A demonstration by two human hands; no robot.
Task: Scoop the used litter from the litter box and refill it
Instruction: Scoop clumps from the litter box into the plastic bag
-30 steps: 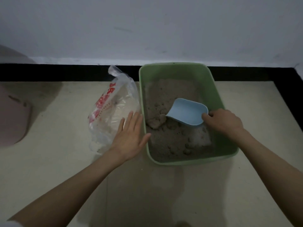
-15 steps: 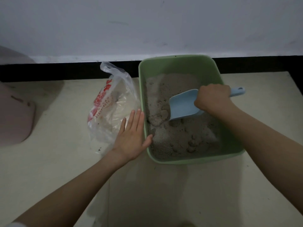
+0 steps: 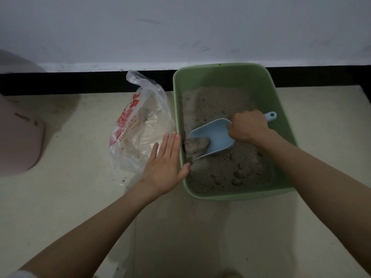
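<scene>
A green litter box [image 3: 224,74] stands on the floor by the wall, filled with grey-brown litter [image 3: 218,105] and several clumps. My right hand [image 3: 248,126] grips the handle of a light blue scoop [image 3: 215,134] inside the box. The scoop's mouth points left and holds a clump of litter [image 3: 195,144] near the left wall. My left hand [image 3: 165,164] lies flat with straight fingers against the outside of the box's left wall, its thumb over the rim. A clear plastic bag [image 3: 133,135] with red print sits open just left of the box.
A pink rounded object [image 3: 19,141] lies on the floor at the far left. A white wall with a black skirting strip [image 3: 60,82] runs behind the box. The floor is pale tile.
My right hand changed its hold to the scoop's handle, then pushed the scoop left and down into the litter, taking up a clump. My left hand stayed against the box.
</scene>
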